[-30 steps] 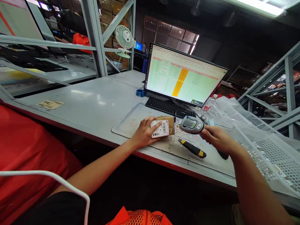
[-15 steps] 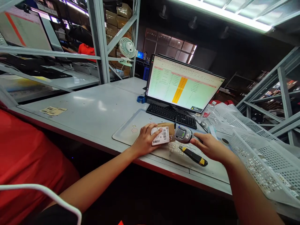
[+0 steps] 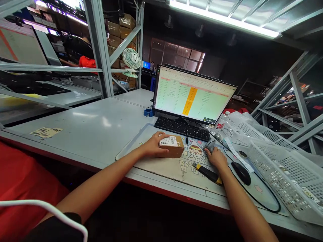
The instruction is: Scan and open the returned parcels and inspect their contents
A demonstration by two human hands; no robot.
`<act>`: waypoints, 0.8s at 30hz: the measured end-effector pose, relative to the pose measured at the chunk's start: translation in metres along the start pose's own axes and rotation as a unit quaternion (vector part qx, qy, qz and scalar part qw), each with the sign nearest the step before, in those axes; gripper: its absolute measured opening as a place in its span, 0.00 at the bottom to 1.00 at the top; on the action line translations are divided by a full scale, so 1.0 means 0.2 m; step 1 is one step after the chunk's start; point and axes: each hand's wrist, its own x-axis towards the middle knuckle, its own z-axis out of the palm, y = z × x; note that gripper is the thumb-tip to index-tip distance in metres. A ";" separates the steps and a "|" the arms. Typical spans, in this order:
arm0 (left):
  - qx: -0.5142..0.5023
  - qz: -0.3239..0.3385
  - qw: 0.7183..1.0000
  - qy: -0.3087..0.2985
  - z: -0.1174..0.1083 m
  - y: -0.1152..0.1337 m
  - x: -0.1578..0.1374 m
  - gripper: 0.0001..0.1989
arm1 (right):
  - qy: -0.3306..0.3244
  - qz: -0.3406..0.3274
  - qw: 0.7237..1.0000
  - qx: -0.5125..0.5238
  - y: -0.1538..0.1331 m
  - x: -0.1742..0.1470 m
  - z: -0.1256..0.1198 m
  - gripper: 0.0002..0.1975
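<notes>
As the box point(image 3: 174, 150) rests, left fingers point(image 3: 164, 136) straddle it.

Left sleeve point(image 3: 57, 232): plain black cloth, dull in surface, partly cut off by the lower edge of the view
Sleeve hem: a rounded edge, with stitching too dark to make out
Left forearm point(image 3: 108, 181): bare, slim, narrowing toward the wrist
Left hand point(image 3: 154, 147): bare, with slender fingers; nails too small to tell
Right forearm point(image 3: 242, 201): bare along all that shows, narrowing toward the wrist
Right hand point(image 3: 217, 158): bare, partly in shade
White cable point(image 3: 32, 202): smooth, round, softly curved, crossing before the black cloth; whether it is worn cannot be told
</notes>
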 end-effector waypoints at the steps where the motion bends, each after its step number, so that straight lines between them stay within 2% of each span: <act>1: -0.007 0.011 1.000 0.012 0.01 -0.01 0.00 0.37 | 0.008 0.000 1.000 0.002 0.00 0.02 -0.02 0.39; 4: -0.027 0.018 0.999 0.040 0.05 -0.01 -0.02 0.35 | 0.072 -0.001 0.997 0.032 -0.05 0.11 -0.13 0.36; 7: -0.028 0.011 0.999 0.037 0.06 -0.02 -0.05 0.35 | 0.137 -0.032 0.988 0.066 -0.20 0.21 -0.18 0.31; 11: -0.021 -0.005 0.999 0.028 0.05 -0.02 -0.07 0.36 | 0.107 -0.086 0.988 0.072 -0.42 0.31 -0.05 0.23; 14: 0.000 0.015 0.999 0.029 0.04 0.00 -0.07 0.35 | 0.083 -0.102 0.989 0.060 -0.49 0.33 0.09 0.25; 18: 0.036 0.114 0.991 0.059 0.04 0.04 -0.08 0.36 | 0.056 -0.117 0.991 0.039 -0.49 0.31 0.20 0.28; 24: 0.094 0.215 0.969 0.083 0.04 0.11 -0.08 0.42 | 0.058 -0.129 0.989 0.033 -0.46 0.32 0.22 0.28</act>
